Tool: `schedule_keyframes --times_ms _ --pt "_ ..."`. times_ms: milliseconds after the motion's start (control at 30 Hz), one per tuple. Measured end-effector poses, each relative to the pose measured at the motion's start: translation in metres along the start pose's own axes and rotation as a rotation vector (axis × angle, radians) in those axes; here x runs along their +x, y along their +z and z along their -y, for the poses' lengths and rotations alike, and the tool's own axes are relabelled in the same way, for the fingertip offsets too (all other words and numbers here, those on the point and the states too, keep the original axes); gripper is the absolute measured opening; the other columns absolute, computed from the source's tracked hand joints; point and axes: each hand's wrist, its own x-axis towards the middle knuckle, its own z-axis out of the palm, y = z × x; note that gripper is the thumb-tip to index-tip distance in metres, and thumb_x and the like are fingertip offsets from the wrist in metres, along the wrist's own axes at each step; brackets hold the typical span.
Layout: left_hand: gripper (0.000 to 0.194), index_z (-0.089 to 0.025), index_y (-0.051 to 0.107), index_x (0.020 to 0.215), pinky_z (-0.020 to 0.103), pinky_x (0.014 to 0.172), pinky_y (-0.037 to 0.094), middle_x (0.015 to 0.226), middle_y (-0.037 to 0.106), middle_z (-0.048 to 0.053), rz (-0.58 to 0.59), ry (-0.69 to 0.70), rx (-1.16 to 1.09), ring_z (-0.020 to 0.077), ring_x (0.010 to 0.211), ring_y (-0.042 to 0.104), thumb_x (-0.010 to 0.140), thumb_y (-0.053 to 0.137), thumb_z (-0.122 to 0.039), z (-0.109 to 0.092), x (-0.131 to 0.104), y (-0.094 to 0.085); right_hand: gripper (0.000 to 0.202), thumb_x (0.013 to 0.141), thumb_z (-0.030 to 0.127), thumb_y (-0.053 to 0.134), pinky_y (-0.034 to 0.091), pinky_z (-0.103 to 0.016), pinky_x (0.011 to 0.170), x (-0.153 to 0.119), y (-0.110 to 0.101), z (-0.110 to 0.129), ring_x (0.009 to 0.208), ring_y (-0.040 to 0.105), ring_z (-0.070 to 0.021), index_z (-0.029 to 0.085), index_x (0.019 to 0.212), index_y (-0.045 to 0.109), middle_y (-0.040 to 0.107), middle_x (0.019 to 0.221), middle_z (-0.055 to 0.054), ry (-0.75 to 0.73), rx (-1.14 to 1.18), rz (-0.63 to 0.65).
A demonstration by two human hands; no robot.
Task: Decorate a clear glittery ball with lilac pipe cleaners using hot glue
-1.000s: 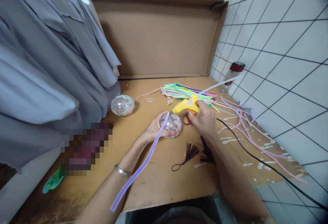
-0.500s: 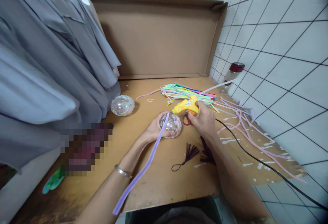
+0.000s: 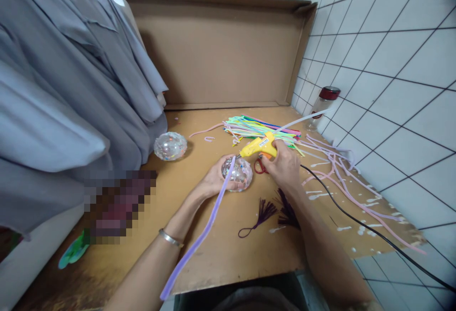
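Observation:
My left hand [image 3: 213, 178] is closed around a clear, round ornament [image 3: 242, 174] with a speckled, sparkly surface. A purple pipe cleaner [image 3: 203, 237] runs from the ornament's top down across my left forearm. In my right hand [image 3: 287, 164] is a yellow glue gun [image 3: 257, 146], its nozzle at the ornament's top beside the pipe cleaner's end. A long translucent glue stick [image 3: 302, 120] sticks out of the gun's back. Red-handled scissors [image 3: 261, 165] lie under the gun, partly hidden. Two dark tassels [image 3: 265, 211] rest near my right forearm.
A second clear ornament [image 3: 170, 146] sits at the left. Colourful pipe cleaners [image 3: 249, 128] are piled behind the gun, with loose purple and pink ones [image 3: 342, 178] to the right. A black cord [image 3: 342, 209] crosses the right side. A red-lidded jar [image 3: 322, 104] stands by the tiled wall.
The free lower end of the purple pipe cleaner has shifted slightly to the right. Both hands, the ornament and the glue gun hold nearly the same position.

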Motion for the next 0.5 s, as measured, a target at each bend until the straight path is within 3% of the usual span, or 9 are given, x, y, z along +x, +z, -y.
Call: schedule_keyframes --times_ms 333,500 --pt "0.095 -0.016 0.046 0.127 0.044 0.101 0.045 0.125 0.06 0.012 -0.008 -0.019 0.052 0.0288 0.112 0.059 0.045 0.089 -0.035 -0.008 -0.003 -0.001 0.038 0.076 0.043 0.059 0.043 -0.033 0.071 0.006 0.005 -0.004 0.083 0.062 -0.0262 0.017 0.104 0.06 0.068 0.09 -0.009 0.136 -0.004 0.071" --pt "0.096 -0.017 0.046 0.127 0.043 0.103 0.045 0.127 0.059 0.012 -0.018 -0.02 0.044 0.0295 0.116 0.058 0.043 0.09 -0.033 -0.009 -0.002 0.001 0.042 0.079 0.046 0.057 0.045 -0.034 0.077 0.004 0.009 -0.023 0.094 0.06 -0.0278 0.013 0.105 0.061 0.064 0.104 -0.014 0.217 -0.068 0.027"
